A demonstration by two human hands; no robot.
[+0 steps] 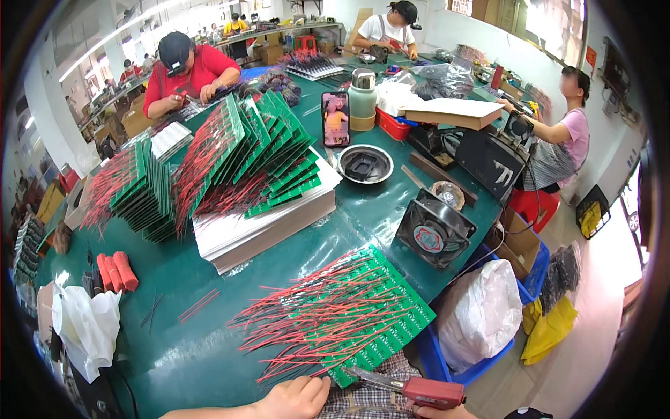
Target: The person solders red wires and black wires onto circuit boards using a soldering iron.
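Note:
A green circuit board panel (391, 314) lies at the table's near edge, with many red and black wires (307, 314) fanning off its left side. My left hand (296, 398) is closed at the panel's near left corner, fingers bent together beside the wire ends; what they pinch is hidden. In my right hand (436, 410) is a red-handled soldering iron (433, 392), its long metal nose pointing left onto the panel's near edge. Most of the right hand is hidden under the handle and cut off by the lower edge.
Wired panels (244, 140) are stacked on white sheets (272, 230). A black fan (436, 227) stands beyond the panel, near a metal bowl (365, 164), phone (336, 119) and flask (362, 98). Red wire bundles (117, 272) lie left. A blue bin (436, 359) holds a white sack. Co-workers sit around.

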